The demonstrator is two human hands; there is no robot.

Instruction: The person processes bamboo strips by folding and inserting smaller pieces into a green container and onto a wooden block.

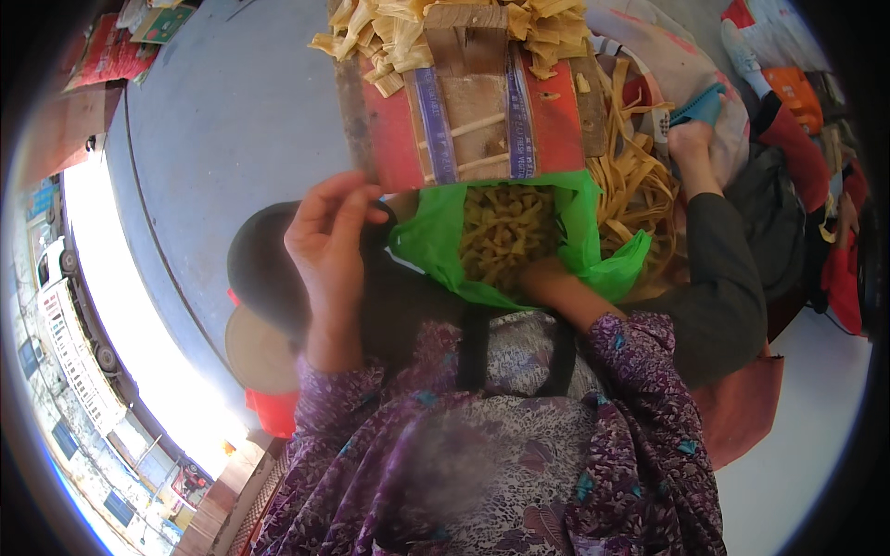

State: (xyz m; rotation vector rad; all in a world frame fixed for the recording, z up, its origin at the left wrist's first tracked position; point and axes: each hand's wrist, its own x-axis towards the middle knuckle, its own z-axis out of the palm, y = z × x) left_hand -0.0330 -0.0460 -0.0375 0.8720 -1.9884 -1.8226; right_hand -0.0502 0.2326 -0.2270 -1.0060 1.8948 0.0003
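Note:
My left hand [328,236] is raised near the lower left corner of a red board [393,128], its fingers loosely bent and nothing visible between them. Down in a green plastic bag [438,243] is my right hand [546,281], blurred, with its fingers hidden. Many small, yellowish knotted pieces [504,226] fill the bag, which lies open below the board. Two thin pale sticks [480,125] cross the middle of the board between blue printed strips [434,115]. Dry, pale yellow husks [396,38] are heaped at its far end, around a brown cardboard flap [466,38].
Long tan strips [626,167] hang right of the board. Beyond them, another person's hand [692,142] grips a blue item [699,104]. A foot in a light shoe [740,52] shows at upper right. Grey floor [229,104] extends left, towards a bright opening with a truck [73,333] outside.

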